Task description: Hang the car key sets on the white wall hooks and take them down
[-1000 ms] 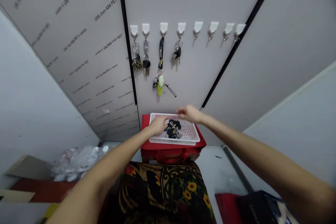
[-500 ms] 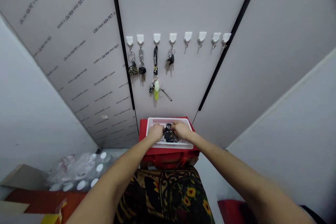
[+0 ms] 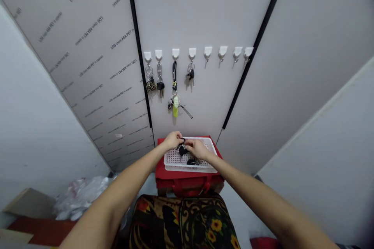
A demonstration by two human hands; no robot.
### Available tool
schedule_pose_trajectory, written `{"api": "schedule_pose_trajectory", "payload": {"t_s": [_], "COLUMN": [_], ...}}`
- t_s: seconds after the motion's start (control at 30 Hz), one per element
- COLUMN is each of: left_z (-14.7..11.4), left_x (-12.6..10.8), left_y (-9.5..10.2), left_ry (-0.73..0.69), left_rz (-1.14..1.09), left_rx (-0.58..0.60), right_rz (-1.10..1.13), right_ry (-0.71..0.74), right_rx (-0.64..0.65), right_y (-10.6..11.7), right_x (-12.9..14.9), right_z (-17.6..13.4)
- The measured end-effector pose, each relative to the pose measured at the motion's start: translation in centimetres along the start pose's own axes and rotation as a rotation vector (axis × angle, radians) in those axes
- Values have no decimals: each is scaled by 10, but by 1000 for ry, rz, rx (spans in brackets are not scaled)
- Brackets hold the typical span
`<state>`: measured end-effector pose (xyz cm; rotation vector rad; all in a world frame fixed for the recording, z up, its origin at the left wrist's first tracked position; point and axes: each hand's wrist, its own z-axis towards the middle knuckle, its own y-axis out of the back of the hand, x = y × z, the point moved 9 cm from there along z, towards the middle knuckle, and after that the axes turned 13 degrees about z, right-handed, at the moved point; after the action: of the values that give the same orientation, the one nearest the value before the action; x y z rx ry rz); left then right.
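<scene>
"What occupies the centre, seen from your side of the room?"

"The left hand (image 3: 173,140), thumb and fingertips together on a bunch of black-headed keys (image 3: 183,150). The bunch hangs over the white basket (image 3: 175,165), slightly left of its middle."

"And the right hand (image 3: 199,150)?"

"Just beside the left, fingers bent, tips at the same bunch. Whether they are clamped on it, I cannot tell from here."

"Contents of the basket?"

"Loose keys (image 3: 191,162), dark and metallic, on the perforated floor toward the near rim, partly hidden by the right hand."

"Its support?"

"A red bag (image 3: 160,175) with a strap at the front, standing before the pale panel (image 3: 204,105)."

"Upper row?"

"Eight white hooks (image 3: 208,50) on the panel. Counted from the left, the first four carry keys. The third set hangs lowest, on a black strap (image 3: 174,74) with a lime-green tag (image 3: 175,112)."

"Foreground?"

"Dark cloth (image 3: 187,221) patterned with yellow flowers; at lower left, a heap of clear plastic (image 3: 83,196)."
</scene>
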<state>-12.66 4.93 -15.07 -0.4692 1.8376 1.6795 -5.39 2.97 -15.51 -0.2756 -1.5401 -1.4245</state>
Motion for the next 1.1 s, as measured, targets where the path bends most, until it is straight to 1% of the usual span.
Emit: {"api": "schedule_pose_trajectory", "payload": {"t_s": [0.1,0.17,0.3,0.37,0.43,0.53,0.6,0.7,0.77,0.83,0.9,1.0,1.1], "left_z": [-1,-1,0,1,1,-2,-7,-16,-19,-17,-11,2,15], "left_x": [-13,-23,-41,-51,-62,-78,-90,-108,-117,-124,-132,-149,-168], "left_y": [14,23,41,47,50,56,64,77,87,99,110,125,139], "left_ry": [-14,-31,-89,-143,-222,-337,-422,-531,-542,-517,-494,-489,-485], "left_rz": [-92,-124,-163,-191,-183,-77,20,166,253,306,310,261,214], "left_rx": [25,19,-24,-14,11,14,-34,-158,-266,-380,-476,-542,-564], "right_rz": [184,275,463,593,719,833,870,867,794,663,509,355,326], "right_ry": [-14,-42,-112,-148,-178,-204,-209,-203,-160,-77,11,97,130], "right_rx": [-109,-178,-247,-247,-207,-135,-109,-112,-170,-265,-370,-520,-649], "right_y": [12,21,40,47,51,54,58,72,92,122,154,198,233], "right_x": [7,8,8,11,15,22,25,30,40,58,81,113,132], "right_z": [3,5,7,7,7,5,4,4,7,13,20,33,49]}}
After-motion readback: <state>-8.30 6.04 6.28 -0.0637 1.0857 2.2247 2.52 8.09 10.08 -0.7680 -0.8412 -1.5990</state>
